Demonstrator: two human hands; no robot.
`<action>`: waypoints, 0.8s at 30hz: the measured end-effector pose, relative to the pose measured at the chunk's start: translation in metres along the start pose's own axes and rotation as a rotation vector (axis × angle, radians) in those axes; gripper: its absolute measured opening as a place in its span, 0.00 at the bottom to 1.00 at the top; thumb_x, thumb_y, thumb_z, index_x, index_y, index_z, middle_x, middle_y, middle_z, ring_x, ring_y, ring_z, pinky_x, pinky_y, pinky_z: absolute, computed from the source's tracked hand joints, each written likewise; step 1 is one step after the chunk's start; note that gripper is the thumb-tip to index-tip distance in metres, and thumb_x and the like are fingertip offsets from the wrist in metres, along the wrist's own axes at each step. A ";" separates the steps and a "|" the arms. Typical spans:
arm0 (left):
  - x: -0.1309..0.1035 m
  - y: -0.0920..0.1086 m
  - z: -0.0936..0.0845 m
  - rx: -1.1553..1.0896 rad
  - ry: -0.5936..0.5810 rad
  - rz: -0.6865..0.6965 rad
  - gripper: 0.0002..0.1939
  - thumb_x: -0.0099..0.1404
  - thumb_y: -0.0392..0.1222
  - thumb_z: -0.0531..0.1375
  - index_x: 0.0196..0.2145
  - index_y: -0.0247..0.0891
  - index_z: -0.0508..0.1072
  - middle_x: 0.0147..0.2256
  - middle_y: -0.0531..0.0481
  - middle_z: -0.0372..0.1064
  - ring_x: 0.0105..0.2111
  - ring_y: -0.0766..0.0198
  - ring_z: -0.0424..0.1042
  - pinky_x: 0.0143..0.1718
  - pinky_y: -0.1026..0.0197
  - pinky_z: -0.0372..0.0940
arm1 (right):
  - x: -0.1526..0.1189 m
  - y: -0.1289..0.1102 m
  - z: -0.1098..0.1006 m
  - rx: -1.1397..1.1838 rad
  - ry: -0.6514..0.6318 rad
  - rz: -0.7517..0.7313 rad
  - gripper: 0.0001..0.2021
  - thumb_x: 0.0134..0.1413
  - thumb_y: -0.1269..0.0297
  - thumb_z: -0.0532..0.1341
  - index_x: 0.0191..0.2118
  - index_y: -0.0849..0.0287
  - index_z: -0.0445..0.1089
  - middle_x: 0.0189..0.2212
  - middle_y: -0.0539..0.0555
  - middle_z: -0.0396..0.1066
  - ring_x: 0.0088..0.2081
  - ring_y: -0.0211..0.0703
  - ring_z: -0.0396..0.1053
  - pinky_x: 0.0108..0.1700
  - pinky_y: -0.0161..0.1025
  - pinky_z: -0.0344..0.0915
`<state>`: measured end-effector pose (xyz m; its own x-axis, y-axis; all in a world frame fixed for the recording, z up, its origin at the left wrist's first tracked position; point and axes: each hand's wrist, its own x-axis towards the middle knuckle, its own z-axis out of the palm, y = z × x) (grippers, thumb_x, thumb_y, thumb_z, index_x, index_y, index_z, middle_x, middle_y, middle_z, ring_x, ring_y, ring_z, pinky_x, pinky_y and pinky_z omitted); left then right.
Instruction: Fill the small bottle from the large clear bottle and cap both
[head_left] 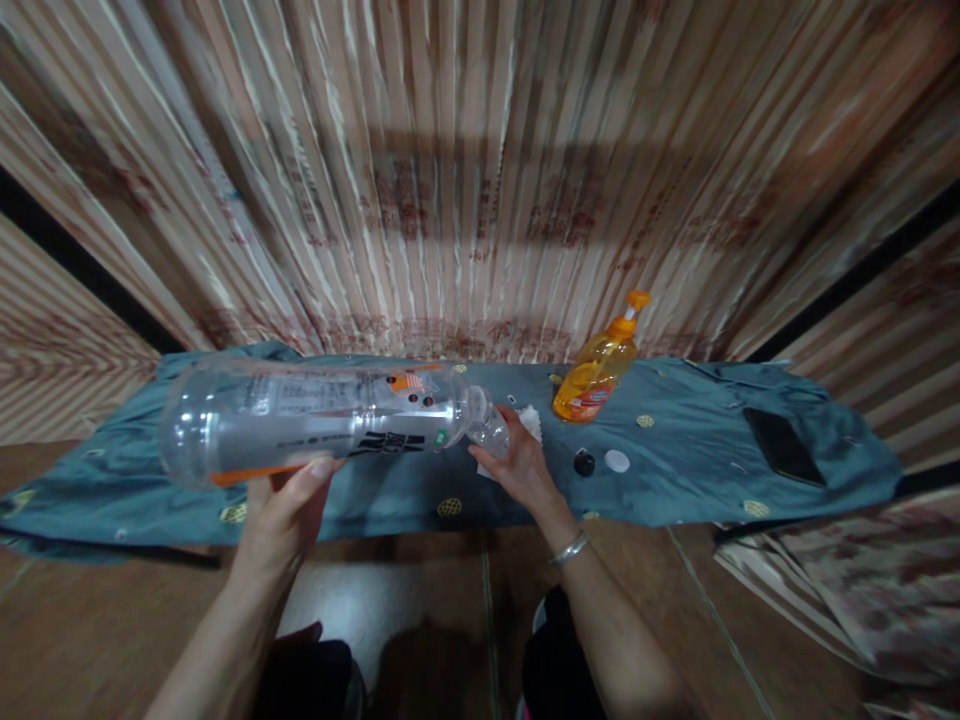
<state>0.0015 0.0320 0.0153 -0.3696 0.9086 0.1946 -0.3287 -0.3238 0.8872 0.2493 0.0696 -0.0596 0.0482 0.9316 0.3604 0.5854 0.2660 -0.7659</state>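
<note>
My left hand (296, 500) grips a large clear plastic bottle (322, 415) from below, near its middle. The bottle lies nearly level in the air, its neck pointing right, with an orange, black and white label. At its mouth, my right hand (517, 455) is closed around a small clear container (491, 430), whose opening meets or nearly meets the bottle's neck; whether they touch I cannot tell. Fingers hide part of the small container. Behind my right hand, some white tissue (531, 420) lies on the cloth. Any liquid inside the large bottle is hard to make out.
A pump bottle of yellow liquid (592, 380) stands right of my hands. In front of it lie a black cap (584, 461) and a white round lid (617, 461). A dark phone (784, 445) rests farther right on the green cloth (690, 460). A patterned curtain (480, 200) hangs behind.
</note>
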 end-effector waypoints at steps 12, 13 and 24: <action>0.002 0.000 0.000 0.008 -0.013 0.016 0.06 0.40 0.38 0.70 0.16 0.41 0.75 0.18 0.56 0.71 0.22 0.68 0.70 0.29 0.65 0.69 | 0.001 0.000 -0.001 -0.007 -0.010 0.014 0.30 0.45 0.61 0.68 0.56 0.57 0.62 0.50 0.59 0.73 0.52 0.53 0.72 0.56 0.51 0.69; 0.002 0.000 0.001 0.013 -0.012 0.020 0.06 0.40 0.37 0.69 0.15 0.41 0.75 0.17 0.56 0.70 0.21 0.68 0.69 0.28 0.66 0.69 | 0.001 0.000 -0.001 -0.009 -0.010 0.019 0.30 0.46 0.61 0.68 0.56 0.58 0.62 0.50 0.59 0.73 0.52 0.53 0.72 0.56 0.51 0.69; 0.001 0.004 0.008 0.028 0.041 -0.019 0.09 0.37 0.38 0.70 0.14 0.39 0.72 0.16 0.57 0.69 0.20 0.68 0.69 0.28 0.65 0.70 | 0.000 0.003 0.001 -0.009 0.013 -0.010 0.29 0.46 0.61 0.68 0.55 0.57 0.62 0.48 0.58 0.74 0.50 0.52 0.73 0.53 0.51 0.70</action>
<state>0.0066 0.0330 0.0224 -0.3993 0.9027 0.1603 -0.3115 -0.2980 0.9023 0.2505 0.0704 -0.0624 0.0530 0.9253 0.3754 0.5931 0.2733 -0.7574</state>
